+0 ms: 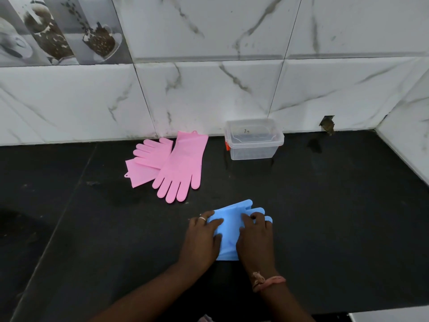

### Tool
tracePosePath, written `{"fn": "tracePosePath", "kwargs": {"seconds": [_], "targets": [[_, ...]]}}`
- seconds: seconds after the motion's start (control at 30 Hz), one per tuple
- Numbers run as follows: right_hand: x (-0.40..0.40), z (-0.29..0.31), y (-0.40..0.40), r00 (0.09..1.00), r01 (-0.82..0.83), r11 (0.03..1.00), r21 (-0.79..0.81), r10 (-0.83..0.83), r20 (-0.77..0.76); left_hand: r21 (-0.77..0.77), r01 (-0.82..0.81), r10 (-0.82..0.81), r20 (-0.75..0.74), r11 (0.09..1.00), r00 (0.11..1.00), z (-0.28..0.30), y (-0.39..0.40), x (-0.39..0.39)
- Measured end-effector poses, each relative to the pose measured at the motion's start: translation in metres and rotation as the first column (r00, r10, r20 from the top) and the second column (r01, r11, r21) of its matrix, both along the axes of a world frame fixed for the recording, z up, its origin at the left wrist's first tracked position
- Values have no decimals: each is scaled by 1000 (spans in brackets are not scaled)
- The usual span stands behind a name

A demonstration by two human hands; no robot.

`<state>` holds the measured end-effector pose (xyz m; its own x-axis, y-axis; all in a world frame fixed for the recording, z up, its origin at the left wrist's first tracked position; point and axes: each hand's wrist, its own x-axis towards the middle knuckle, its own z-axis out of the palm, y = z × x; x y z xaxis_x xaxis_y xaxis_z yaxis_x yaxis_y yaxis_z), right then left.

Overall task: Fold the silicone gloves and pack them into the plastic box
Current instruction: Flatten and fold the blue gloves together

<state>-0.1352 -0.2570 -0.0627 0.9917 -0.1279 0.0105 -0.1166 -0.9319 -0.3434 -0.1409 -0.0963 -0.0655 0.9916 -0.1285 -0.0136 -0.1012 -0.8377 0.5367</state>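
Observation:
Blue silicone gloves (232,225) lie flat on the black counter in front of me, fingers pointing to the right. My left hand (202,240) presses on their left side and my right hand (255,240) grips their right side near the fingers. Two pink silicone gloves (178,166) lie farther back, one overlapping the other, apart from my hands. A clear plastic box (254,139) with an orange latch stands open against the wall, right of the pink gloves, with nothing visible inside.
The black counter (325,205) ends at a white marble-tiled wall (209,94) behind and on the right. A small hole in the tiles (327,124) sits at the wall's base, right of the box.

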Motion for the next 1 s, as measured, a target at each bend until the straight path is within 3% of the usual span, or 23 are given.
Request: {"fn": "tracePosePath", "kwargs": {"seconds": [0.13,0.2,0.27,0.37,0.47,0.57,0.67,0.73,0.8,0.83,0.87,0.9,0.93,0.97,1.0], "targets": [[1,7,4,999,-16,999,-49,17,28,-150,-174,180,24,973,983,2,0,4],[1,8,3,1000,-11,999,-32,12,26,-231,-351,334,-110,907,936,8,1,12],[1,7,3,1000,12,1000,7,-12,15,-350,-520,412,-341,779,845,14,1,23],[1,1,4,999,33,997,74,-32,-17,-495,-706,307,-662,506,684,18,6,35],[3,0,2,994,101,972,212,-107,14,-536,-779,61,-810,326,583,28,9,43],[2,5,0,989,135,947,292,-149,26,-595,-718,-93,-789,361,607,40,4,44],[-1,21,3,972,231,971,62,-228,-58,-693,-552,-111,-663,464,740,56,-7,44],[2,41,3,954,298,954,20,-298,-32,-729,-346,-101,-492,591,865,70,-16,44],[11,65,-2,960,265,937,226,-279,28,-663,-104,-61,-221,741,973,84,-23,43],[17,77,-6,962,238,863,445,-273,14,-586,36,-70,-35,810,997,90,-26,43],[23,88,-9,958,243,671,701,-280,-64,-476,164,-101,155,864,983,96,-28,43],[26,98,-11,945,281,353,892,-263,-194,-363,262,-151,308,894,939,100,-31,43],[26,106,-12,936,311,-6,950,-169,-307,-235,323,-208,411,917,888,104,-31,43],[25,112,-15,933,334,-283,899,-35,-357,-90,362,-274,493,928,826,103,-30,43],[27,114,-19,931,355,-440,825,86,-354,60,393,-359,549,918,755,101,-29,43]]}}
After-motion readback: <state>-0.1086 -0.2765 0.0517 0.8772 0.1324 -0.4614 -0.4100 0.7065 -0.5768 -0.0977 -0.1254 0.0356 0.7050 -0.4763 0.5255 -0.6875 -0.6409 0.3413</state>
